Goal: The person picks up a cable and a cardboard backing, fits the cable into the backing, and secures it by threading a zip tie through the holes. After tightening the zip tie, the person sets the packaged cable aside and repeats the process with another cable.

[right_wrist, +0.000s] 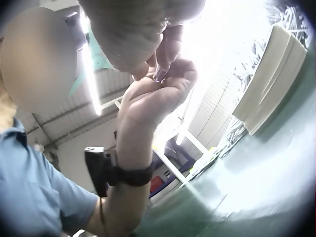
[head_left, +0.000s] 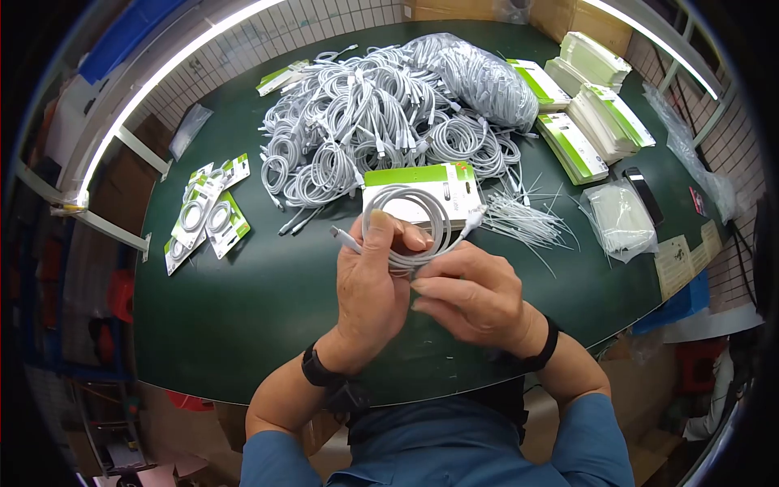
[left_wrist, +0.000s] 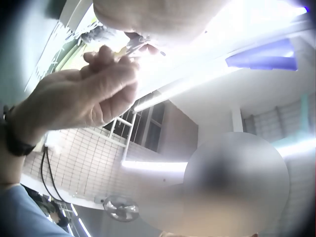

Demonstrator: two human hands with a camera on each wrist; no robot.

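A grey-white USB cable [head_left: 445, 213], wound into a coil, is held upright in my left hand [head_left: 372, 284], the thumb laid over its near side. One white plug [head_left: 344, 238] sticks out left of that thumb. The other connector [head_left: 472, 219] points up at the right of the coil. My right hand [head_left: 475, 294] has bent fingers, their tips right at the coil's lower edge; I cannot tell whether they pinch something thin there. In the left wrist view the right hand [left_wrist: 84, 94] reaches in beside the left. The right wrist view shows the left hand [right_wrist: 155, 101], with the coil mostly hidden.
A big heap of coiled cables [head_left: 349, 122] lies at the back beside a filled clear bag [head_left: 479, 77]. Behind the coil lies a green-and-white card stack [head_left: 422, 180], with loose white ties [head_left: 527, 219] to its right. Packaged cables [head_left: 195, 213] lie left; more card stacks [head_left: 572, 148] stand right.
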